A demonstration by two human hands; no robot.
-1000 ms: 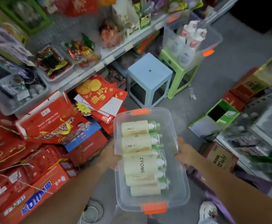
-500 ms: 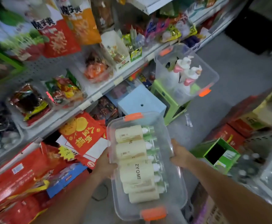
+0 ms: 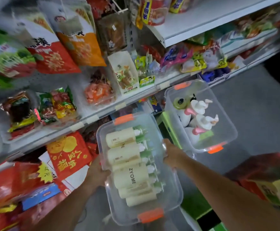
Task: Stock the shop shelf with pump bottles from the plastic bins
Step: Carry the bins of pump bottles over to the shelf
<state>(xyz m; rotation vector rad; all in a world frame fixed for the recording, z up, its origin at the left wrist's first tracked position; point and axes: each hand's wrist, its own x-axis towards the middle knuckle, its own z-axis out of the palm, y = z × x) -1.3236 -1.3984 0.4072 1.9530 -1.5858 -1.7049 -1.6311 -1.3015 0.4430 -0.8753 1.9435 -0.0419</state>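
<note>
Bottles – cream-bodied pump bottles with green and white heads – lie on their sides in a clear plastic bin, stacked one after another along its length. Each bottle's long axis runs across the bin, pump head pointing toward the person's right. The bin's own long axis runs away from the person, its far end leaning left, an orange latch at each end. It is held in the air just in front of the shop shelf. The left hand grips its left wall and the right hand grips the right rim, fingers curled over the edge. The nearest bottles overlap, so their number is hard to tell, and the shelf goods are smeared by motion blur. A second bin of white bottles with pink pumps sits beyond, on a green stool. Compared with half a second ago, the held bin is higher and closer to the shelf – the blue stool now lies hidden beneath it.
</note>
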